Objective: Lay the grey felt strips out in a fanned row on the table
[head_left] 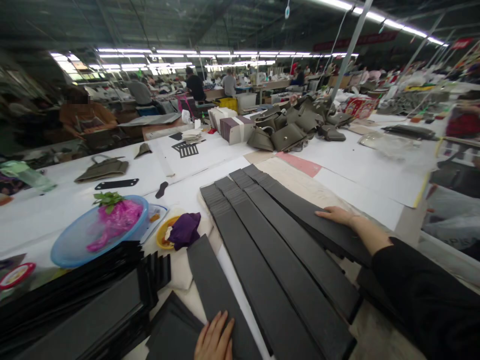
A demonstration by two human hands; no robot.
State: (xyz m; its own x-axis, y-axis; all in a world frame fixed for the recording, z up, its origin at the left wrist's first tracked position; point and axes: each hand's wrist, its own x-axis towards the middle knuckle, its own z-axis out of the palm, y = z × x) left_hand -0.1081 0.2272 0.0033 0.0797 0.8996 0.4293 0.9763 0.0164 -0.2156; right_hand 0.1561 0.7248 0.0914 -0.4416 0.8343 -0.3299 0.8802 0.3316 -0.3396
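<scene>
Several long dark grey strips (258, 240) of sheet material lie in overlapping rows, their far ends fanned in close steps. My right hand (335, 215) rests on the rightmost strip (300, 200), fingers stretched out across its surface; the near part of that strip sits raised above the others. Down at the bottom edge, my left hand (214, 337) lies flat with fingers extended on a separate dark strip (215, 280). Beside that hand is another dark piece (174, 327). The left thumb is cut off by the frame edge.
Stacked black strips (93, 310) fill the lower left. Behind them are a blue basin (71, 240) holding a pink bag and a yellow bowl (162, 237) with purple cloth. Olive handbags (288, 132) are heaped at the table's far side. Other people sit beyond.
</scene>
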